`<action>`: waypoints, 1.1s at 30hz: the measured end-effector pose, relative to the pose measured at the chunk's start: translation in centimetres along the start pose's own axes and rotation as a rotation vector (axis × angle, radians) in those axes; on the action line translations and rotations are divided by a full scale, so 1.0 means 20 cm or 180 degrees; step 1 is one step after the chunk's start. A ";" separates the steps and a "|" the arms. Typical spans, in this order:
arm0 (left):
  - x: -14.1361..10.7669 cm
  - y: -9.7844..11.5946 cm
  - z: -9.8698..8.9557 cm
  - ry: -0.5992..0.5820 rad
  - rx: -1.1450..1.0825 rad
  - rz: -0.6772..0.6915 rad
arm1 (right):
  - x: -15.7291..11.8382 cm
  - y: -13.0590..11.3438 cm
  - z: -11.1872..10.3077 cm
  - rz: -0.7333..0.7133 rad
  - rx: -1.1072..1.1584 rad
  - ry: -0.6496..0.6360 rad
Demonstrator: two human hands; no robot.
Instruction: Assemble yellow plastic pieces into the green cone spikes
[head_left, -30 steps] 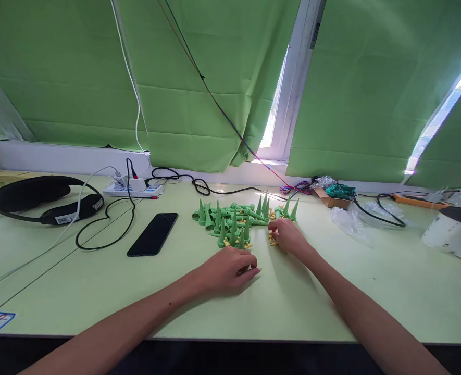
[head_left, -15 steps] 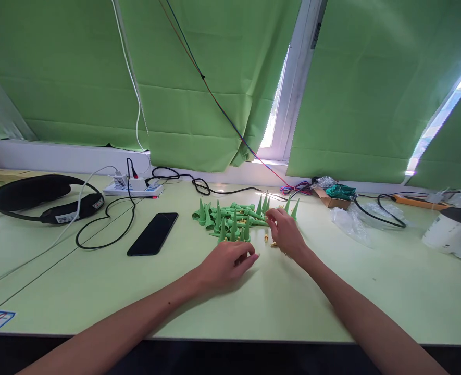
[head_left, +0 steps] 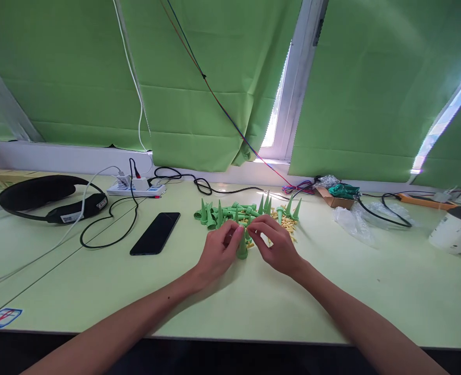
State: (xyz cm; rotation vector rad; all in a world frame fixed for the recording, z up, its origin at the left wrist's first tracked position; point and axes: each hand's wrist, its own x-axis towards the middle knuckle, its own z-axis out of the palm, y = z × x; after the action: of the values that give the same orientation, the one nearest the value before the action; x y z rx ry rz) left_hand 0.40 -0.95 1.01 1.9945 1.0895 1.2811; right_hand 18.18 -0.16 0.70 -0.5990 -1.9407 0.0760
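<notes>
My left hand (head_left: 219,251) is closed, thumb and fingers pinched at the upper part of an upright green plastic cone (head_left: 242,252). The cone's base rests on or just above the table. Close by on the right, my right hand (head_left: 276,247) is closed in a pinch near the cone's tip. What those fingertips hold is too small to make out. Behind both hands lie several more green cones (head_left: 209,219), some standing, others on their sides. A heap of small brass-coloured parts (head_left: 290,225) lies past my right hand, partly hidden by it.
A black phone (head_left: 155,234) lies to the left, with a black headset (head_left: 54,200) and a power strip (head_left: 136,188) beyond it. Cables run along the wall. On the right are a small cardboard box (head_left: 335,198), clear plastic bags (head_left: 355,226) and a white cylinder (head_left: 455,232).
My right hand has come back from the heap, leftward and nearer, beside my left hand. My left hand has lifted from the table and now pinches a green cone.
</notes>
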 end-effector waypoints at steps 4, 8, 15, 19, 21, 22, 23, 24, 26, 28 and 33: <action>0.01 0.00 0.00 -0.0007 -0.0104 -0.0058 | -0.01 -0.01 0.02 0.0010 0.0115 -0.0081; 0.01 0.00 0.00 -0.0066 -0.0091 -0.0052 | -0.01 -0.02 0.02 0.0058 0.0174 -0.0108; 0.01 0.01 -0.01 -0.0141 0.0038 0.0080 | -0.01 -0.02 0.02 0.0036 0.0191 -0.0115; 0.01 0.02 -0.01 -0.0126 0.0091 0.0103 | -0.01 -0.01 0.01 0.0072 0.0183 -0.0150; 0.01 0.02 -0.01 -0.0098 0.0105 0.0089 | -0.01 -0.01 0.01 0.0109 0.0168 -0.0163; 0.01 0.02 -0.01 -0.0086 0.0109 0.0083 | -0.01 -0.01 0.01 0.0135 0.0156 -0.0171; 0.01 0.01 -0.01 -0.0080 0.0107 0.0081 | -0.01 -0.01 0.01 0.0158 0.0140 -0.0176; 0.01 0.01 -0.01 -0.0080 0.0102 0.0083 | -0.01 -0.01 0.01 0.0179 0.0122 -0.0190; 0.00 0.01 -0.01 -0.0085 0.0090 0.0093 | -0.01 -0.02 0.01 0.0191 0.0068 -0.0192; 0.00 0.01 0.00 -0.0091 0.0091 0.0105 | -0.02 -0.02 0.01 0.0186 0.0023 -0.0167; 0.00 -0.01 0.00 -0.0074 0.0187 0.0120 | -0.01 -0.02 0.01 0.0172 -0.0007 -0.0143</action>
State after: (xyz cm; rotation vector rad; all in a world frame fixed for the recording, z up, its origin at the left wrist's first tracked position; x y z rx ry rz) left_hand 0.39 -0.84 0.96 2.0775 1.0951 1.2551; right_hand 17.90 -0.52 0.44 -0.6564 -1.9682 0.1225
